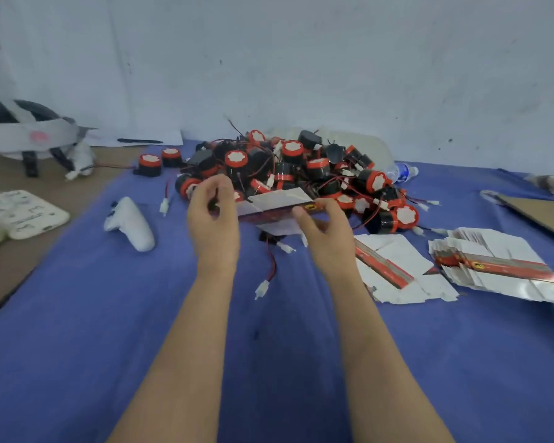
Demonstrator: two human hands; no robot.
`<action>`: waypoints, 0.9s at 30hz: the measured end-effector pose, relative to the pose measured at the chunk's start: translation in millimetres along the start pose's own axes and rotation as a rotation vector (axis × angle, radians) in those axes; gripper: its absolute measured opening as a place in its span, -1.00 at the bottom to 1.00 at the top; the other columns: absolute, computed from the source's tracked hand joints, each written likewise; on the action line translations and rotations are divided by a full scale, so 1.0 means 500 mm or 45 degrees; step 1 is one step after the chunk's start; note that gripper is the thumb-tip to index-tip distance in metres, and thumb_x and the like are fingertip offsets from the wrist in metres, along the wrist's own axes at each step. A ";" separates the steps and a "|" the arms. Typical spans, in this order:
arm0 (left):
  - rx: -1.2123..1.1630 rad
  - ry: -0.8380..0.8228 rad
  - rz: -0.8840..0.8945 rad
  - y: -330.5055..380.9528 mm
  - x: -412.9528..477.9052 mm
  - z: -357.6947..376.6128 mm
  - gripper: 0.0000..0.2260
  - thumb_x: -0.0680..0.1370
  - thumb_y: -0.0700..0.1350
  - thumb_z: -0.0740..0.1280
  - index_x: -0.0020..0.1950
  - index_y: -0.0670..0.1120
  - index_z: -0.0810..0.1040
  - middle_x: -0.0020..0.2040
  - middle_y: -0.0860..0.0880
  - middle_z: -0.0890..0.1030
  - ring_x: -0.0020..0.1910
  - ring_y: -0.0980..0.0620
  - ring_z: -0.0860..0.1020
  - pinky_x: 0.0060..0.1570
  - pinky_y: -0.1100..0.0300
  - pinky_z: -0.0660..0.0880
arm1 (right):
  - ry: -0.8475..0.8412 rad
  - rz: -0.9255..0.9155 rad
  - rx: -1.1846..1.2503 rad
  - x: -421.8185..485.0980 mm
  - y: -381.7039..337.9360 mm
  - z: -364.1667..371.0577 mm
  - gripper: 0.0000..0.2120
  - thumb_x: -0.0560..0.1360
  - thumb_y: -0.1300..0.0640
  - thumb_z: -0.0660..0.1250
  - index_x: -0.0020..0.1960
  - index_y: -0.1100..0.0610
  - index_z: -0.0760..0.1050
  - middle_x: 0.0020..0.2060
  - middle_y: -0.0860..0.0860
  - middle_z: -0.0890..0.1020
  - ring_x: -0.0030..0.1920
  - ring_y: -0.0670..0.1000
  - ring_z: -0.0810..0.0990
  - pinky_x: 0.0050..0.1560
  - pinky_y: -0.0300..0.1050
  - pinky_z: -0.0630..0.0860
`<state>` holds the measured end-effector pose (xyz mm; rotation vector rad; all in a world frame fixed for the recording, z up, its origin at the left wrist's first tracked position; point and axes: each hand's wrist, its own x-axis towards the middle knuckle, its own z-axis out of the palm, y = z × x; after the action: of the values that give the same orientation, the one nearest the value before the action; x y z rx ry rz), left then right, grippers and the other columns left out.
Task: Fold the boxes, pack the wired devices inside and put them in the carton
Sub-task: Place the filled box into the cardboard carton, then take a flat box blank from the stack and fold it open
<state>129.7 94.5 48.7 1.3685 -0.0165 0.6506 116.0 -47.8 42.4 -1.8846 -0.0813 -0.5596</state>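
Both hands hold a flat, unfolded box blank [277, 203], white with a red and dark printed strip, above the blue cloth. My left hand [213, 215] pinches its left end and my right hand [328, 238] grips its right end. Behind the blank lies a heap of black and red wired devices [301, 169] with red and black leads and white plugs. One device's lead with a white plug [263, 287] trails on the cloth under my hands. Two stacks of flat box blanks [394, 271] [496, 266] lie to the right.
A white controller [131, 223] lies on the blue cloth [109, 330] at left. A white headset [29, 135] and a white tray [20, 214] sit on the brown table further left. A plastic bottle [400, 172] lies behind the heap. Brown cardboard [544, 215] shows at the right edge.
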 end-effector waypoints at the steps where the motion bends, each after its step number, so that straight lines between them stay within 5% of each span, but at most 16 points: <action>1: 0.031 0.047 -0.116 -0.021 0.000 -0.017 -0.85 0.60 0.04 0.26 0.14 0.09 0.52 0.09 0.24 0.54 0.10 0.35 0.48 0.14 0.31 0.36 | 0.001 0.045 0.070 -0.005 0.008 0.005 -0.92 0.53 0.04 0.35 -0.06 0.00 0.46 0.00 0.03 0.59 -0.14 -0.12 0.56 -0.07 -0.19 0.45; 4: 0.008 -0.164 -0.469 -0.068 -0.015 -0.038 -0.62 0.56 0.14 0.27 0.35 0.06 0.45 0.28 0.13 0.51 0.26 0.12 0.49 0.22 0.16 0.39 | -0.011 0.116 0.168 -0.016 0.019 0.019 -0.94 0.55 0.00 0.32 -0.09 -0.07 0.46 -0.16 -0.21 0.61 -0.16 -0.26 0.59 -0.06 -0.24 0.46; 9: -0.049 -0.253 -0.406 -0.077 -0.028 -0.020 -0.69 0.42 0.28 0.34 0.04 0.17 0.41 0.16 0.08 0.56 0.18 0.09 0.55 0.22 0.03 0.48 | 0.023 0.152 0.263 -0.030 0.016 0.025 -0.70 0.50 -0.23 0.23 0.04 -0.02 0.48 -0.02 -0.14 0.63 0.04 -0.02 0.61 0.19 0.02 0.52; 12: 0.005 -0.174 -0.282 -0.079 -0.043 -0.004 -0.56 0.37 0.27 0.38 0.07 0.03 0.38 0.06 0.13 0.54 0.03 0.38 0.53 0.05 0.35 0.49 | -0.004 0.208 0.207 -0.041 0.019 0.026 -0.25 0.34 -0.40 0.12 0.36 0.04 0.36 0.38 -0.02 0.35 0.22 -0.18 0.43 0.35 -0.08 0.36; 16: 0.061 0.066 -0.166 -0.071 -0.053 0.005 -0.58 0.42 0.11 0.47 0.09 -0.03 0.35 -0.06 0.24 0.49 -0.19 0.50 0.51 -0.28 0.58 0.39 | -0.040 0.250 0.074 -0.056 0.020 0.041 -0.01 0.22 -0.53 0.02 0.52 -0.01 0.18 0.55 -0.15 -0.04 0.48 -0.23 0.02 0.34 -0.26 0.04; 18: 0.108 0.127 -0.153 -0.065 -0.057 0.004 -0.57 0.42 0.13 0.46 0.10 -0.02 0.34 -0.06 0.27 0.49 -0.17 0.38 0.55 -0.30 0.57 0.39 | -0.039 0.222 0.029 -0.055 0.021 0.047 0.01 0.25 -0.57 -0.02 0.48 0.07 0.27 0.52 -0.02 0.17 0.50 -0.08 0.11 0.45 -0.14 0.11; 21: 0.223 0.100 -0.014 -0.065 -0.062 0.005 -0.71 0.53 0.05 0.35 0.15 0.02 0.34 -0.04 0.28 0.52 -0.05 0.25 0.56 -0.18 0.46 0.42 | -0.050 0.185 -0.008 -0.056 0.023 0.054 -0.06 0.28 -0.58 -0.03 0.25 0.17 0.41 0.20 0.03 0.49 0.21 0.06 0.41 0.26 0.00 0.36; 24: 0.396 -0.054 0.144 -0.075 -0.065 0.009 -0.65 0.56 -0.21 0.19 0.34 -0.02 0.35 0.09 0.14 0.52 -0.04 0.19 0.50 -0.21 0.49 0.36 | -0.073 0.224 0.056 -0.060 0.027 0.054 -0.05 0.27 -0.56 -0.03 0.44 0.02 0.29 0.31 -0.10 0.45 0.24 -0.07 0.43 0.35 0.02 0.37; 27: 0.480 -0.319 0.199 -0.080 -0.070 0.016 -0.51 0.56 -0.35 0.10 0.47 -0.02 0.31 0.28 0.13 0.44 0.15 0.20 0.44 -0.03 0.59 0.35 | -0.057 0.304 0.290 -0.049 0.028 0.053 -0.33 0.46 -0.40 -0.01 0.40 -0.02 0.30 0.28 -0.18 0.46 0.12 -0.27 0.45 0.20 -0.19 0.31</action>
<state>121.1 70.3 1.4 1.8207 -0.2123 0.6286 107.7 -24.4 13.0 -1.6559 0.0486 -0.3299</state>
